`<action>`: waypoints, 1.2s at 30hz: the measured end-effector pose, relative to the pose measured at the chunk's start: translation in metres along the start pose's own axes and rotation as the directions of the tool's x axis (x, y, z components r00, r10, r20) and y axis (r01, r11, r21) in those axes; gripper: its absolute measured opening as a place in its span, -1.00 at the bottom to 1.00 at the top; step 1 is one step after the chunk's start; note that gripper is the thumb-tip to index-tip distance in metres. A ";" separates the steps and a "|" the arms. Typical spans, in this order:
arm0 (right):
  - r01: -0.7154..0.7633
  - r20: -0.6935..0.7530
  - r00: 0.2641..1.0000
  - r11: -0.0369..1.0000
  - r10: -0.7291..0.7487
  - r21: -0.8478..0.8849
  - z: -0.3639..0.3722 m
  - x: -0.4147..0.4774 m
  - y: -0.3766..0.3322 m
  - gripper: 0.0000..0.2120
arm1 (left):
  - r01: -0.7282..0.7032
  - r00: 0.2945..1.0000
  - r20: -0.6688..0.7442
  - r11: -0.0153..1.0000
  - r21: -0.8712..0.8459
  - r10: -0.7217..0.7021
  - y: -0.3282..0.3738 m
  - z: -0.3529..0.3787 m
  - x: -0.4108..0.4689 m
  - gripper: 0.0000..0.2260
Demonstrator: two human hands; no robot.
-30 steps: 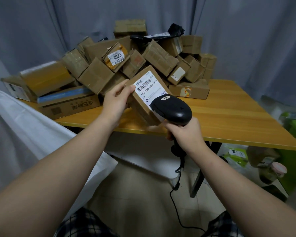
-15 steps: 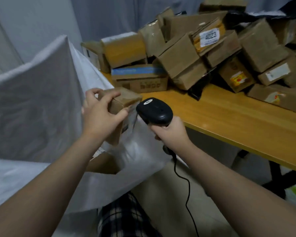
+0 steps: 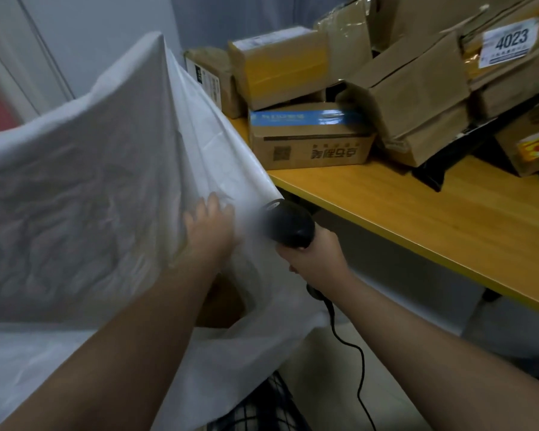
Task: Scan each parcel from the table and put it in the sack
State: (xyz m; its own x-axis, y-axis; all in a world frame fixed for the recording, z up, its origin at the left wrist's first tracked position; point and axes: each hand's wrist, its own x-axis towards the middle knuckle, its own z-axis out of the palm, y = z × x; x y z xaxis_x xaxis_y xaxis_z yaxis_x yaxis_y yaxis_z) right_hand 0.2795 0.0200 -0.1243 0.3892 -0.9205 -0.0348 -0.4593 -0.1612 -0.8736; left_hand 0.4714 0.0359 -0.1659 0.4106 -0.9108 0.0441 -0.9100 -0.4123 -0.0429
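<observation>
A big white sack stands open at the left, its mouth below my arms. My left hand is stretched over that mouth with blurred, spread fingers and nothing in it. A brown parcel lies down inside the sack, partly hidden by my left forearm. My right hand grips the handle of the black barcode scanner, held just right of the sack's edge. Several cardboard parcels, one with blue tape, are heaped on the wooden table.
The scanner's black cable hangs down to the floor between my arms. A parcel labelled 4023 sits at the top right of the heap. A grey curtain hangs behind, and my checked trousers show at the bottom.
My left hand carried the scanned parcel from the table over to the sack and let it go; the parcel now lies inside. The view swung left. The scanner stayed in my right hand.
</observation>
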 end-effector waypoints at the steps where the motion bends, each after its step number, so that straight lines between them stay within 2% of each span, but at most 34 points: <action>1: -0.009 -0.011 1.000 1.000 0.010 0.012 -0.002 0.002 0.001 -0.82 | -0.037 0.998 -0.059 0.999 -0.008 0.036 0.006 -0.007 0.002 -0.48; 5: -0.028 -0.085 0.996 0.997 0.034 0.069 -0.020 0.002 0.002 -0.84 | -0.162 0.959 -0.253 0.978 -0.128 0.126 0.028 -0.045 -0.003 -0.65; 9: 0.036 -0.175 0.984 0.991 -0.013 0.126 -0.057 -0.007 0.004 -0.93 | -0.292 0.889 -0.416 0.936 -0.195 0.190 0.059 -0.083 -0.016 -0.71; 12: 0.064 -0.263 0.965 0.984 -0.018 0.168 -0.094 -0.014 0.007 -0.92 | -0.364 0.862 -0.452 0.900 -0.241 0.228 0.091 -0.111 -0.026 -0.69; 17: 0.172 -0.418 0.904 0.971 -0.089 0.165 -0.165 -0.037 0.011 -0.90 | -0.479 0.802 -0.502 0.850 -0.219 0.323 0.159 -0.149 -0.040 -0.63; 20: 0.208 -0.487 0.867 0.965 -0.107 0.158 -0.206 -0.050 0.012 -0.89 | -0.534 0.762 -0.528 0.826 -0.182 0.376 0.198 -0.170 -0.037 -0.51; 22: 0.216 -0.512 0.852 0.964 -0.109 0.154 -0.228 -0.052 0.009 -0.89 | -0.509 0.765 -0.532 0.846 -0.158 0.361 0.216 -0.186 -0.022 -0.35; 26: 0.182 -0.518 0.853 0.968 -0.067 0.173 -0.252 -0.040 -0.001 -0.89 | -0.338 0.865 -0.412 0.939 -0.061 0.285 0.229 -0.199 0.022 -0.06; 28: 0.163 -0.517 0.855 0.972 -0.053 0.170 -0.254 -0.030 -0.003 -0.89 | -0.299 0.896 -0.352 0.954 -0.033 0.269 0.229 -0.196 0.035 0.00; 30: 0.152 -0.517 0.855 0.974 -0.044 0.170 -0.250 -0.023 -0.002 -0.89 | -0.303 0.897 -0.353 0.952 -0.050 0.267 0.229 -0.194 0.041 -0.03; 32: 0.145 -0.516 0.856 0.974 -0.035 0.173 -0.249 -0.017 0.000 -0.89 | -0.328 0.867 -0.418 0.942 -0.072 0.270 0.228 -0.195 0.043 -0.08; 36: 0.130 -0.500 0.866 0.975 -0.023 0.179 -0.248 -0.016 0.005 -0.87 | -0.431 0.708 -0.623 0.902 -0.009 0.332 0.227 -0.193 0.027 -0.20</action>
State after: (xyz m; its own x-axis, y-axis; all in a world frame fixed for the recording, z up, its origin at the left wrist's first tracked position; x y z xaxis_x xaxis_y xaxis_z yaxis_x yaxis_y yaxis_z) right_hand 0.0731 -0.0544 -0.0073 -0.0517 -0.9711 0.2331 -0.2540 -0.2130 -0.9435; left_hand 0.2654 -0.0780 0.0185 -0.0472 -0.7679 0.6388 -0.9986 0.0206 -0.0491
